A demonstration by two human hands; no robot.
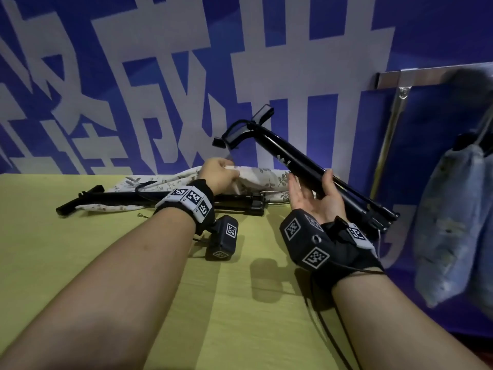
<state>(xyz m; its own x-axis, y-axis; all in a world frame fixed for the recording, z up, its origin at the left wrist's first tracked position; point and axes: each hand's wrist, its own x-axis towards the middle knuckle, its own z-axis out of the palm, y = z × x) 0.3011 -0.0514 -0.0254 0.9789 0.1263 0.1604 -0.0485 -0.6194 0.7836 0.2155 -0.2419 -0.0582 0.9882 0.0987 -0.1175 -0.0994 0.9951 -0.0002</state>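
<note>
My right hand [314, 193] holds a black bicycle pump [301, 161] by its barrel, palm up, thumb and fingers curled round it; the pump tilts up to the left, its T-handle toward the wall. My left hand [217, 173] pinches a fold of a white floral cloth [261, 177] that lies at the table's back edge. A second black pump-like tool [106, 200] lies flat on the yellow table [80, 249], partly under the cloth. Both wrists wear black bands with square markers.
A black marker block [222, 237] with a cable hangs by my left wrist. A small screw [140, 215] lies on the table. To the right a metal rack [394, 108] carries a hanging blue cloth bag [448, 225]. A blue wall with white characters stands behind.
</note>
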